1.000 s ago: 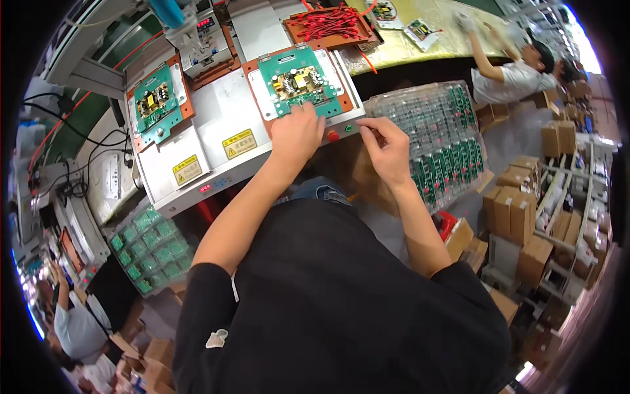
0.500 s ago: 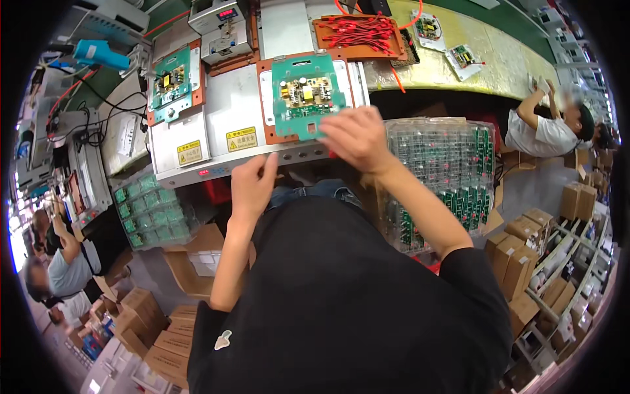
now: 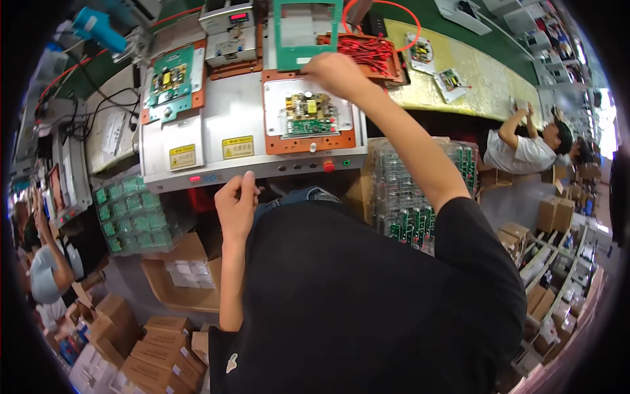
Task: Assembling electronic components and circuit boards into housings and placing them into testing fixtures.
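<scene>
A green frame plate [image 3: 289,64] stands swung up at the back of an orange fixture [image 3: 312,144]. On the fixture's white bed lies a circuit board [image 3: 307,113] with a yellow transformer and small parts, uncovered. My right hand [image 3: 336,75] is at the frame's lower edge, above the board's far side; its fingertips are smeared by motion, so I cannot tell whether they grip the plate. Just in front of the machine's control panel [image 3: 262,169], my left hand [image 3: 236,205] is loosely closed, thumb pointing up, with nothing seen in it.
A second fixture with a green plate and board [image 3: 168,82] sits to the left. Behind are red-tipped wires in an orange tray [image 3: 367,56] and two boards on a yellow bench [image 3: 485,79]. Stacked trays of boards [image 3: 420,177] stand right, green boards [image 3: 134,213] left. Co-workers sit on both sides.
The green frame plate has swung up and back off the circuit board. My right hand has moved away from me, and my left hand has dropped slightly back from the panel.
</scene>
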The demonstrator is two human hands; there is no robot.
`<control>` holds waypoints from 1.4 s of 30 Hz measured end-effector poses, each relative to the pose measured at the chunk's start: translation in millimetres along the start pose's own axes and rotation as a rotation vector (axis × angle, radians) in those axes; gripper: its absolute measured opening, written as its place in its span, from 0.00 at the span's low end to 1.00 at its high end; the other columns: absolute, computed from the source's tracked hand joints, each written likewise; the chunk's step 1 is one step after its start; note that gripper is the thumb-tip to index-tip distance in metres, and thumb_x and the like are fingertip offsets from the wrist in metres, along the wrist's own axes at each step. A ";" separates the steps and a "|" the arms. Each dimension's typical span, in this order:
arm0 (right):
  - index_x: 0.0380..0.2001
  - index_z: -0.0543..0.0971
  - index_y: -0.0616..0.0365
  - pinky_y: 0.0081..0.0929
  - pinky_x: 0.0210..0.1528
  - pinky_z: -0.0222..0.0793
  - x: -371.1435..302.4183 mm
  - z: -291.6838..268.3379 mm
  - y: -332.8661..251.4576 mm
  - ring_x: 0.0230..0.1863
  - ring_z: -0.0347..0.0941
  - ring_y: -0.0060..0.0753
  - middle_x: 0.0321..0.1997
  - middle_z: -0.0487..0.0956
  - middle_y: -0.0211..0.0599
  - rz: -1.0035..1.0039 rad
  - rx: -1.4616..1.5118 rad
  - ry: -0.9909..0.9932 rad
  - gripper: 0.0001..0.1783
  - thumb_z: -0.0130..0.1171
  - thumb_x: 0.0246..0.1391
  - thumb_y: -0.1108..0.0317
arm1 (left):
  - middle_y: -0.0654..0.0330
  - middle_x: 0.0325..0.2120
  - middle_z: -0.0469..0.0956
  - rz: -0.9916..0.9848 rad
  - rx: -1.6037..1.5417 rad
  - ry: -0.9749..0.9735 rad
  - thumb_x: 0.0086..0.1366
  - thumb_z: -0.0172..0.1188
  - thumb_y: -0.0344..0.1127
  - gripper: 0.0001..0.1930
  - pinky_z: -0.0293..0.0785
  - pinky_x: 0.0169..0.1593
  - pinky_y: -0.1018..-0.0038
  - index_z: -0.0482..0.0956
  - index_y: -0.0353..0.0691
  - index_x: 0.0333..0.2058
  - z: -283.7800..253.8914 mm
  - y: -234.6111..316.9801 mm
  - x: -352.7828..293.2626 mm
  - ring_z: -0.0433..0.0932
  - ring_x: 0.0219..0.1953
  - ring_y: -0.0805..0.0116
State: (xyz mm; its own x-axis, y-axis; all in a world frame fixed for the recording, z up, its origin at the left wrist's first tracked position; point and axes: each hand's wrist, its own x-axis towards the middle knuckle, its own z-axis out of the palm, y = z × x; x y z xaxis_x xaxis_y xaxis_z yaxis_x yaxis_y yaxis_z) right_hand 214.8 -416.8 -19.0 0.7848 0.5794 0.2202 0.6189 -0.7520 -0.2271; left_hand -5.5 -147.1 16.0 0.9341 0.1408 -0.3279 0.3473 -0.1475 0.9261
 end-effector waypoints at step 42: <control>0.37 0.83 0.58 0.38 0.46 0.74 8.2 -6.0 137.4 0.41 0.79 0.49 0.37 0.83 0.46 0.275 0.202 0.051 0.10 0.62 0.51 0.68 | 0.55 0.59 0.66 0.061 -0.773 -0.040 0.65 0.61 0.31 0.33 0.66 0.62 0.64 0.57 0.35 0.65 11.4 -7.8 5.5 0.68 0.60 0.62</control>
State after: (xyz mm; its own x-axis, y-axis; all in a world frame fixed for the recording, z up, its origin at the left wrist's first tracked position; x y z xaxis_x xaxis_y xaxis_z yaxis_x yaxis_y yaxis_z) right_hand 306.1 -517.2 -42.7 0.9237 0.3432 0.1705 0.3824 -0.7976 -0.4664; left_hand -2.1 -156.3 4.8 0.9571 0.1169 -0.2650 0.1528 0.5732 0.8050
